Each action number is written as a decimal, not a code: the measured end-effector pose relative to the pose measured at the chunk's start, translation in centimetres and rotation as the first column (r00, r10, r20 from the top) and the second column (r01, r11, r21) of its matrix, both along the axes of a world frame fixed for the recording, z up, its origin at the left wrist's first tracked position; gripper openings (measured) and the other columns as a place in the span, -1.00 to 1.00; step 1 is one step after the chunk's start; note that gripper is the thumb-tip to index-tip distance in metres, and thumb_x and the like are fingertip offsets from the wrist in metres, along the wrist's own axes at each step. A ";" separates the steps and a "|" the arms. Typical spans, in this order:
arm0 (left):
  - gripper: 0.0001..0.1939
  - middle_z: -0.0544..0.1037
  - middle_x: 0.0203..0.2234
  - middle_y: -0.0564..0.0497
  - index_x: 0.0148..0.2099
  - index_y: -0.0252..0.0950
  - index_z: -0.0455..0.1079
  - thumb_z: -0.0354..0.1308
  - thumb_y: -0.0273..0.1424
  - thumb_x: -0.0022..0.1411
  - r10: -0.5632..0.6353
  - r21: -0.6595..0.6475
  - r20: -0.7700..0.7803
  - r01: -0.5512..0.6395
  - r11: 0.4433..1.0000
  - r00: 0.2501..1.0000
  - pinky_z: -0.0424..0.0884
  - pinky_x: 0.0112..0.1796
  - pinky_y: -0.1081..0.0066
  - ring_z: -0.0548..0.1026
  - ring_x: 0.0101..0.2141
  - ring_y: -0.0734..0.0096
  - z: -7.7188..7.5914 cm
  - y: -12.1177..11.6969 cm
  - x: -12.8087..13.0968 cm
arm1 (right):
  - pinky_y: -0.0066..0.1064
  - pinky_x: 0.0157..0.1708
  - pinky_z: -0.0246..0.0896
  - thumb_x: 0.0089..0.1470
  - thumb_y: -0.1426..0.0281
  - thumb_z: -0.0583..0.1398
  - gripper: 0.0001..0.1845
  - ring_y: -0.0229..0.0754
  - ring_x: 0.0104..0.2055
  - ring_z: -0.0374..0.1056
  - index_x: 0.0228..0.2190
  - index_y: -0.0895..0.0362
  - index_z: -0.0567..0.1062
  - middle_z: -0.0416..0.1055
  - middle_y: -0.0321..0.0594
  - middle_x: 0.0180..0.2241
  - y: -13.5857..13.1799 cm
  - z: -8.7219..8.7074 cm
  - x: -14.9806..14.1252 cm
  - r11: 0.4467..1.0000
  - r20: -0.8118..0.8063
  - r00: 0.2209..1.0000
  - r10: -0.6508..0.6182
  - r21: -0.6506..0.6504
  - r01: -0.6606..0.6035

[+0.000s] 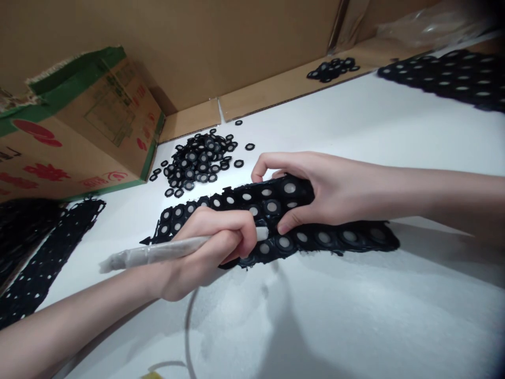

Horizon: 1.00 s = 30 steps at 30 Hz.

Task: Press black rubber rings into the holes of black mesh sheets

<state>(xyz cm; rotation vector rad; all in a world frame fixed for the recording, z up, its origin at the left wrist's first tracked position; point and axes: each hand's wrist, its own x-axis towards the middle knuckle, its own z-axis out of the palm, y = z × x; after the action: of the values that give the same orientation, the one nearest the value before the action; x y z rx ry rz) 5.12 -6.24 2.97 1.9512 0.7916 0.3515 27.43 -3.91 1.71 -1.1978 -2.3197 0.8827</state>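
My left hand (221,237) is closed around a slim white pen-like tool (158,252), whose back end looks wrapped in clear film. Its tip meets the black sheet of round rubber rings (323,238), which have pale grey centres. With thumb underneath and fingers over the far edge, my right hand (315,189) grips a folded-up part of that sheet. The sheet lies slanted on the white tabletop, partly hidden by both hands. Just beyond it is a heap of loose black rings (201,158) with pale centres.
A cardboard box (102,121) with green edges stands at the left. Black perforated sheets (51,252) lie below it. At the back right are a small pile of black rings (331,69), another ringed sheet (453,79) and clear plastic (430,29). A thin cable (187,326) curves across the front.
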 end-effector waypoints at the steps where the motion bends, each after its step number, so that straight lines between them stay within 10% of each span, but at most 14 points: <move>1: -0.72 0.18 -0.69 0.12 -0.53 -0.32 0.17 -0.20 -0.59 0.18 -0.003 0.003 0.004 0.003 1.000 1.000 0.05 -0.60 0.52 0.12 -0.65 0.60 0.0 0.0 0.0 | -0.40 -0.37 0.05 -0.22 0.19 0.33 -0.49 -0.17 -0.31 0.27 -0.20 0.01 0.32 0.38 -0.35 -0.32 0.0 0.0 0.0 1.000 0.004 1.000 0.000 0.000 0.000; 30: -0.74 0.30 -0.66 0.12 -0.50 -0.33 0.26 -0.14 -0.54 0.20 0.096 -0.022 -0.042 -0.097 0.995 0.995 0.10 -0.56 0.57 0.21 -0.60 0.59 0.4 -0.4 0.2 | -0.39 -0.37 0.02 -0.25 0.20 0.32 -0.46 -0.18 -0.33 0.25 -0.18 0.02 0.32 0.34 -0.36 -0.36 0.1 0.3 -0.4 1.000 0.033 0.999 -0.030 -0.004 0.030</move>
<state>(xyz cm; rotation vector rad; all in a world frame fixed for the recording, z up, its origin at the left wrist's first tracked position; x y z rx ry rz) 5.32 -6.66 3.37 1.9069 0.9145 0.3594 27.05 -3.81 2.00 -1.2549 -2.3207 0.8643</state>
